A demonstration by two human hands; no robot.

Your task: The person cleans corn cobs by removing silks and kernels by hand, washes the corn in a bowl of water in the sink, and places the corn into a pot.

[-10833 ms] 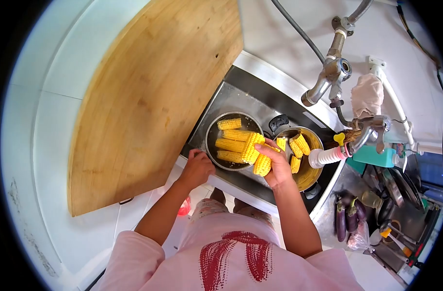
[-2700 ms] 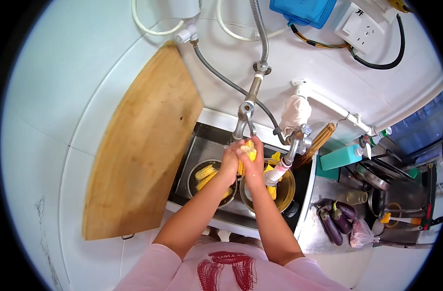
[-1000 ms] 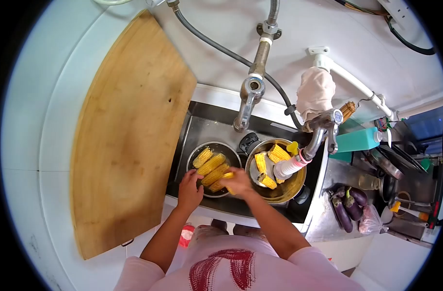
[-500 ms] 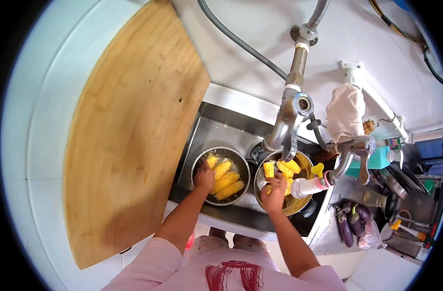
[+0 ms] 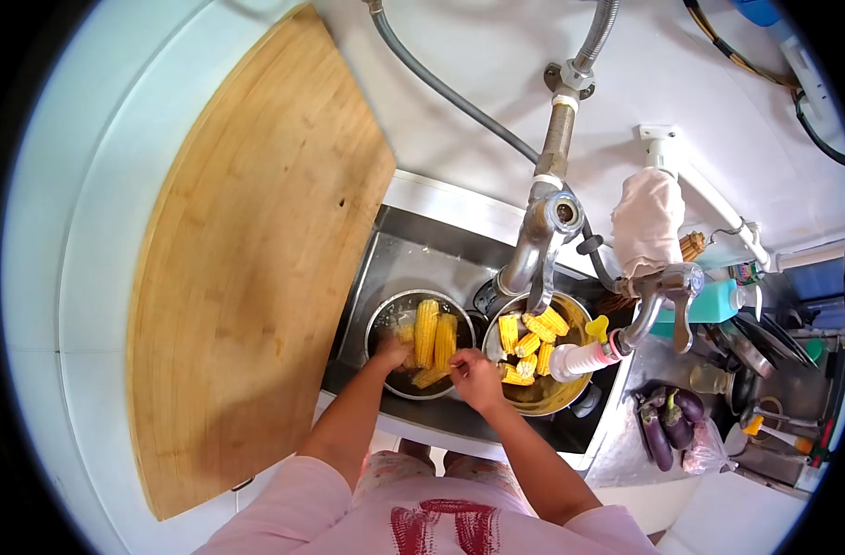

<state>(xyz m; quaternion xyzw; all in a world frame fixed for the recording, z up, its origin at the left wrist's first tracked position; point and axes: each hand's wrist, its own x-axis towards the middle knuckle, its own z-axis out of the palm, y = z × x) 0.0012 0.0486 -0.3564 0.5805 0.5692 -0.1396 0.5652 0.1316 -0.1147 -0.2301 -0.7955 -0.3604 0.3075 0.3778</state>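
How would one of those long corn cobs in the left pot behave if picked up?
The long cob looks stiff, lying straight. Its rounded sides suggest it might roll. It may be slippery, since the pot seems to hold water.

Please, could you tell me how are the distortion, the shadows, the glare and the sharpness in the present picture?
Head view: wide-angle bending, with black rounded edges; head view: soft shadow on the lower wooden board; head view: bright glints on the metal faucet; head view: corn cobs fairly clear, left hand slightly soft.
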